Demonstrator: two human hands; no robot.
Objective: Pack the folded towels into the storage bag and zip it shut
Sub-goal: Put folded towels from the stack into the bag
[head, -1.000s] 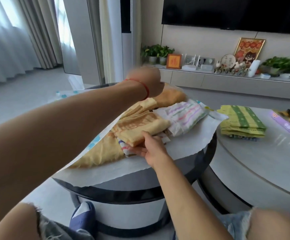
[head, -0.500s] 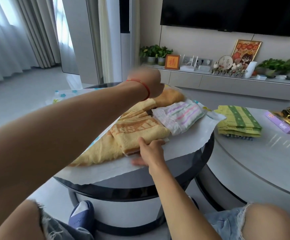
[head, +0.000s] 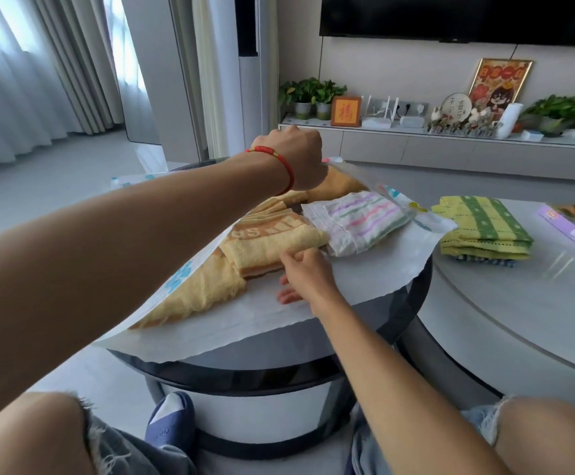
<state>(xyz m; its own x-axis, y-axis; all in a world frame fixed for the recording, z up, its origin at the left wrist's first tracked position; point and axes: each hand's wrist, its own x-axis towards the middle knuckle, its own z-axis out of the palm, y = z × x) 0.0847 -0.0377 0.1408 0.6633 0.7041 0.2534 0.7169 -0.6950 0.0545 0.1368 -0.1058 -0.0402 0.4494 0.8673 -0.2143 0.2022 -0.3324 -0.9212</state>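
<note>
The translucent white storage bag (head: pixel 365 281) lies open across a round dark table (head: pixel 279 375). My left hand (head: pixel 296 156) grips the bag's upper layer at the far edge and holds it lifted. Inside lie a folded yellow towel with orange lettering (head: pixel 269 241), a white towel with pastel stripes (head: pixel 358 219) and a plain yellow-orange towel (head: pixel 197 296) under the raised layer. My right hand (head: pixel 305 275) pinches the near edge of the lettered yellow towel, thumb on top, with its other fingers lying on the bag. A stack of folded green towels (head: pixel 481 226) sits outside the bag.
The green stack rests on a larger pale round table (head: pixel 519 320) to the right, beside a purple box (head: pixel 574 231). Behind stand a TV cabinet (head: pixel 416 145) with plants and ornaments. My knees and a blue slipper (head: pixel 169 423) are below the dark table.
My right hand has lowered the lettered yellow towel onto the bag and slid it further in, to the left. My left hand keeps the upper layer lifted.
</note>
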